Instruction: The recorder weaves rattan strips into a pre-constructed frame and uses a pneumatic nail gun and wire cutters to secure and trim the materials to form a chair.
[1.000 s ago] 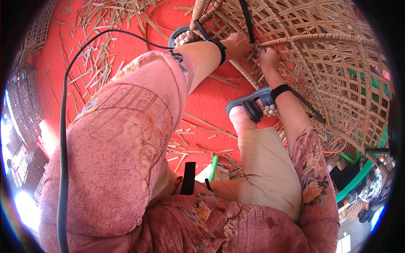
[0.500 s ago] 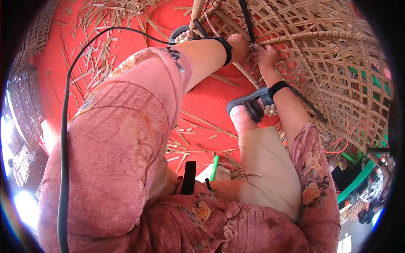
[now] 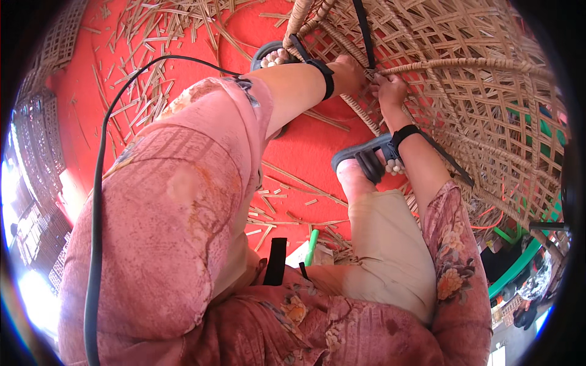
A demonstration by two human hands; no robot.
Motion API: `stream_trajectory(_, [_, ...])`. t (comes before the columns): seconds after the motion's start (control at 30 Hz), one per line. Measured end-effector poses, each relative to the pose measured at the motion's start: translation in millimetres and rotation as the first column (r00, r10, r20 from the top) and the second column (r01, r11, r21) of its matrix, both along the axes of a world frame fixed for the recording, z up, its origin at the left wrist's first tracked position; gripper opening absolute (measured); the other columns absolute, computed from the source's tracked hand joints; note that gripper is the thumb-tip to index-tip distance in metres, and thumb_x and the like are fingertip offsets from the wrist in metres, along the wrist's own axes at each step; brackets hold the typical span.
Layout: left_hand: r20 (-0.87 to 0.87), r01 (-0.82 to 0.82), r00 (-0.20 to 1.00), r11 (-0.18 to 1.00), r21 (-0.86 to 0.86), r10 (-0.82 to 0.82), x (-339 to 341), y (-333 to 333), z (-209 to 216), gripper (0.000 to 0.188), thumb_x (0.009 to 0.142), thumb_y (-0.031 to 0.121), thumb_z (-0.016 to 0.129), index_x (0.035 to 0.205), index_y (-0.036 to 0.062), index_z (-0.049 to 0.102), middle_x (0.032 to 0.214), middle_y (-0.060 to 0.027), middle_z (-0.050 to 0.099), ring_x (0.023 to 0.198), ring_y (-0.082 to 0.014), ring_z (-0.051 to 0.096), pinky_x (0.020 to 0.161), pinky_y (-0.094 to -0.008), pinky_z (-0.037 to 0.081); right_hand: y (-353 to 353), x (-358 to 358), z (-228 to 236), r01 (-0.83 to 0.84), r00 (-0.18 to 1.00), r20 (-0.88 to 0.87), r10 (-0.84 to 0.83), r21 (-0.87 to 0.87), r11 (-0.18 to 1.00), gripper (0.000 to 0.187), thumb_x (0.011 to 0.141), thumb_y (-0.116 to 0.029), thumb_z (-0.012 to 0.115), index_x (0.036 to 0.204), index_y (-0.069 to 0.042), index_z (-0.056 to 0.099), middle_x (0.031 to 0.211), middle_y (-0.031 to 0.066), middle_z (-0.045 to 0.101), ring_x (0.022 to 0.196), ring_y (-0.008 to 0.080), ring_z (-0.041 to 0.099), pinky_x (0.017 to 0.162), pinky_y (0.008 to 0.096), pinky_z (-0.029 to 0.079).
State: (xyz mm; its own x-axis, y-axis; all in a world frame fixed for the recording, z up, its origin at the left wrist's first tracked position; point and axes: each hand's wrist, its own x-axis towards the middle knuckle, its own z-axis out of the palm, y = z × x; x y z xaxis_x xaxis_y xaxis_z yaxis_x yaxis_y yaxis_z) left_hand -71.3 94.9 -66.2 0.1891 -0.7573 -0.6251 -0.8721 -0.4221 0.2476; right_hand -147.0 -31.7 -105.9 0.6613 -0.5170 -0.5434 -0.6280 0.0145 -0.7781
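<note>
A large woven cane frame [image 3: 464, 116] with an open lattice stands at the upper right, its ribs wrapped in cane strip. Both of my hands meet at a joint where a wrapped rib [image 3: 458, 63] ends near a black strap [image 3: 362, 27]. My left hand [image 3: 350, 74] is curled at this joint, its fingertips mostly hidden behind the hand. Just to its right, my right hand [image 3: 392, 93] pinches at the same spot, thumb and fingers together. Whatever lies between the fingers is too small to make out. Dark bands circle both wrists.
Cut cane strips [image 3: 146, 91] litter the red floor covering [image 3: 305, 146]. My sandalled feet [image 3: 366, 160] rest beside the frame's base. A black cable [image 3: 101, 201] loops down the left side. Green tubing [image 3: 516, 268] shows at the lower right, and woven panels [image 3: 36, 134] stand at the far left.
The whole view has shifted slightly, so the scene sits a little lower. Both hands stay at the joint, with the right hand's fingers drawn in somewhat more.
</note>
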Motion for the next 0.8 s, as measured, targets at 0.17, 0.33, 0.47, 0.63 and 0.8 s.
stream_trajectory(0.17, [0.104,0.095,0.992,0.970,-0.222,-0.073,1,15,-17,0.032,0.083,0.016,0.056,0.113,0.0098,0.061,0.103,-0.0104,0.063,0.098,-0.0255,0.062,0.076,-0.0367,0.050,1,-1,-5,0.011,1.000,-0.006,-0.011,-0.021,1.000,0.013,0.086,-0.005,0.057,0.095,0.004,0.060,0.074,0.0086,0.063,0.052,0.0127,0.061,0.041,0.0237,0.043])
stream_trajectory(0.33, [0.088,0.064,0.996,0.877,-0.476,-0.025,6,24,-26,0.023,0.082,0.015,0.056,0.101,0.0059,0.066,0.097,-0.0114,0.062,0.087,-0.0267,0.065,0.068,-0.0391,0.053,-1,-12,-41,-0.304,0.951,-0.118,0.285,-0.507,0.807,0.035,0.084,-0.014,0.058,0.110,0.008,0.051,0.089,0.0238,0.063,0.081,0.0375,0.064,0.069,0.0427,0.050])
stream_trajectory(0.47, [0.317,0.264,0.937,0.896,-0.357,-0.150,15,43,-17,0.021,0.080,0.013,0.056,0.100,0.0094,0.063,0.096,-0.0076,0.062,0.088,-0.0241,0.065,0.065,-0.0333,0.054,33,-32,9,-0.467,0.879,-0.103,0.466,-0.383,0.797,0.049,0.082,-0.030,0.063,0.112,0.006,0.050,0.102,0.0263,0.059,0.099,0.0399,0.056,0.086,0.0466,0.042])
stream_trajectory(0.63, [0.311,0.074,0.941,0.816,-0.574,0.133,-5,40,-4,0.030,0.080,0.021,0.054,0.108,0.0192,0.064,0.104,-0.0042,0.062,0.099,-0.0236,0.056,0.080,-0.0562,0.048,13,-70,14,-0.903,0.388,-0.494,0.778,-0.372,0.214,0.076,0.071,-0.018,0.067,0.133,0.008,0.031,0.136,0.0290,0.030,0.127,0.0422,0.031,0.107,0.0436,0.029])
stream_trajectory(0.8, [0.053,0.249,0.968,0.949,-0.194,-0.244,1,81,28,0.031,0.081,0.011,0.051,0.110,0.0105,0.061,0.101,-0.0074,0.065,0.102,-0.0240,0.059,0.081,-0.0371,0.049,79,-31,103,-0.964,0.262,-0.624,0.737,-0.131,0.231,0.044,0.071,-0.016,0.059,0.111,0.003,0.056,0.115,0.0242,0.057,0.109,0.0398,0.053,0.090,0.0455,0.045])
